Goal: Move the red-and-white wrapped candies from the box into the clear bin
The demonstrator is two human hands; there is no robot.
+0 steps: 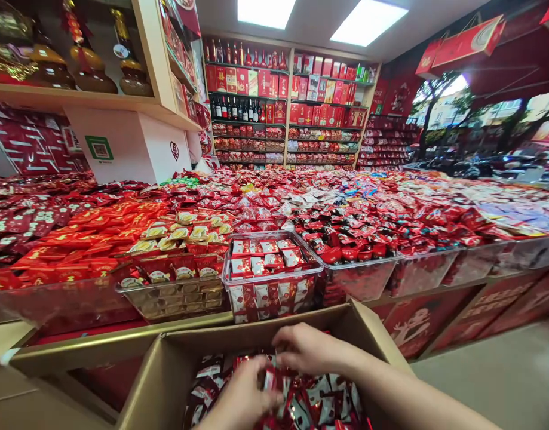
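Observation:
Both my hands are inside an open cardboard box (pixel 142 382) that holds a heap of small red-and-white snack packets (pixel 319 391). My left hand (pixel 247 388) is curled, with a shiny red-and-white packet between its thumb and fingers. Just to the right and farther in, my right hand (pixel 307 346) bends its fingers down over the heap, close to the left fingertips. Whatever its fingers close on is hidden and slightly blurred. Beyond the box stands a clear plastic bin (pixel 274 275) with similar packets set in neat rows.
Gold-and-red packets (pixel 184 230) fill a bin on the left, beside orange-red packets (pixel 90 233). Bins of dark red packets (pixel 355 233) run rightward along the counter. Shelves (pixel 287 71) of bottles and boxes line the back wall. A wooden cabinet (pixel 166 110) juts out at upper left.

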